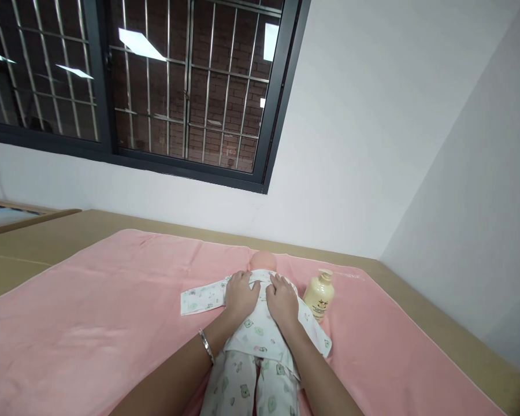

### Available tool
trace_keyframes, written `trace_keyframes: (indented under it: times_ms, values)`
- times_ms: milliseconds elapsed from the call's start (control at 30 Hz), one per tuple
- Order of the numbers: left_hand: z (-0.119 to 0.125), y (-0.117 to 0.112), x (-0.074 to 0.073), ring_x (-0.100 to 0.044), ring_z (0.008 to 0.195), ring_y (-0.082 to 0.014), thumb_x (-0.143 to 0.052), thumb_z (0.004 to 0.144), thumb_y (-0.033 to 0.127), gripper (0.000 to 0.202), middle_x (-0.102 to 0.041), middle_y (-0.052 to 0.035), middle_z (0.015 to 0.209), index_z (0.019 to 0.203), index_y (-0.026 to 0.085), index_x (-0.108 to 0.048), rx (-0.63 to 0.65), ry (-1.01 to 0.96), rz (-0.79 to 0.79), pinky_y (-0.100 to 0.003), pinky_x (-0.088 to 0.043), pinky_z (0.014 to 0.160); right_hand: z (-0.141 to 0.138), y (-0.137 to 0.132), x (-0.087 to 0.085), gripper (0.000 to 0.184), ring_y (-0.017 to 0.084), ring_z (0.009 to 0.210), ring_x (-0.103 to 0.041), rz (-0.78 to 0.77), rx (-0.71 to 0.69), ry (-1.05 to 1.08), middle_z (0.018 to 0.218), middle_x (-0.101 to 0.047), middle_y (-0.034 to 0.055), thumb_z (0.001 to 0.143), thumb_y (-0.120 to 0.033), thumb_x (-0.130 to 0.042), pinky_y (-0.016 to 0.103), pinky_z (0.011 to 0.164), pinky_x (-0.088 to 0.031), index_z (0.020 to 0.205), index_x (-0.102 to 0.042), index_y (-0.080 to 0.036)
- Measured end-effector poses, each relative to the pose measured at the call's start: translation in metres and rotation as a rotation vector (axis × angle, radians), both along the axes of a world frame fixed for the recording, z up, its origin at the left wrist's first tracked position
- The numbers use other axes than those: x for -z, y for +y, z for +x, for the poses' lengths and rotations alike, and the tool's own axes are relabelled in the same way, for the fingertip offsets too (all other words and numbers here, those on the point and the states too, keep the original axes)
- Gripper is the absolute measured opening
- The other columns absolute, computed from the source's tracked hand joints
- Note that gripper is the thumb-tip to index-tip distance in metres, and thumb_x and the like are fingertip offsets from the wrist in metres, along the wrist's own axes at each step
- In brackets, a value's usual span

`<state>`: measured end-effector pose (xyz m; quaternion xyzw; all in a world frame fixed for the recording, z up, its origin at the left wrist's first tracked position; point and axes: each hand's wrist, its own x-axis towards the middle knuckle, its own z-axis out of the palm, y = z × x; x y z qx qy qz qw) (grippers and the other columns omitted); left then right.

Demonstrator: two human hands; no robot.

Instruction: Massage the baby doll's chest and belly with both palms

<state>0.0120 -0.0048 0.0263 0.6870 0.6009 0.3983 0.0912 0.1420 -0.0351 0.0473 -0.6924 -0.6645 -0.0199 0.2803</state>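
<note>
A baby doll (pixel 263 262) lies on a pink sheet, its smooth round head pointing away from me. It wears a white printed long-sleeved top (pixel 255 334) and matching trousers (pixel 238 381). My left hand (pixel 241 294) rests on the upper left of the top, close to the shoulder. On the other side, my right hand (pixel 283 301) lies on the upper right of it. Both hands are open and palm down, thumbs toward the middle, and grip nothing visible. A pale yellow pump bottle (pixel 319 297) stands just right of my right hand.
The pink sheet (pixel 91 306) covers most of a wooden table (pixel 112 218). Its far edge meets a white wall (pixel 342 144); a grey wall (pixel 498 173) rises at right. Above is a dark-framed window (pixel 190 163) with metal bars. A bracelet (pixel 207 345) circles my left wrist.
</note>
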Motion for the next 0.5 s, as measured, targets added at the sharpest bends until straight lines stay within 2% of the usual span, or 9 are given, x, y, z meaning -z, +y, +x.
trace_keyframes:
  times_ms: [100,200,400,500]
  values:
    - [-0.001,0.003,-0.001,-0.055,0.115,-0.0266,-0.046,0.088,0.035,0.039,-0.065,-0.0123,0.115,0.116,0.015,-0.063,0.021,0.051,-0.047,-0.038,-0.038,0.102,0.002,0.005,0.0,0.051,0.025,0.134,-0.041,-0.058,-0.015,-0.074,0.142,-0.05,0.0107,0.09,-0.025,-0.034,0.041,0.112,-0.025,0.138,-0.052,-0.016]
    - [-0.001,0.004,0.0,-0.055,0.116,-0.0261,-0.046,0.088,0.036,0.042,-0.064,-0.0118,0.118,0.121,0.016,-0.061,0.032,0.062,-0.061,-0.038,-0.037,0.103,0.002,0.007,0.002,0.052,0.025,0.134,-0.041,-0.065,-0.02,-0.087,0.142,-0.049,0.0105,0.092,-0.026,-0.032,0.04,0.112,-0.024,0.14,-0.049,-0.017]
    - [-0.001,0.003,0.0,-0.054,0.118,-0.0259,-0.046,0.088,0.036,0.043,-0.064,-0.0119,0.119,0.123,0.015,-0.06,0.031,0.045,-0.051,-0.038,-0.035,0.105,0.001,0.002,-0.001,0.05,0.024,0.131,-0.043,-0.041,-0.01,-0.087,0.14,-0.052,0.01,0.092,-0.026,-0.031,0.037,0.11,-0.025,0.137,-0.052,-0.016]
    - [-0.001,0.0,-0.001,-0.054,0.116,-0.0259,-0.046,0.088,0.037,0.042,-0.064,-0.0124,0.119,0.12,0.015,-0.061,0.012,0.025,-0.036,-0.037,-0.036,0.104,-0.005,-0.005,-0.008,0.045,0.024,0.123,-0.05,-0.026,0.019,-0.113,0.129,-0.06,0.0122,0.092,-0.025,-0.033,0.035,0.106,-0.03,0.128,-0.059,-0.014]
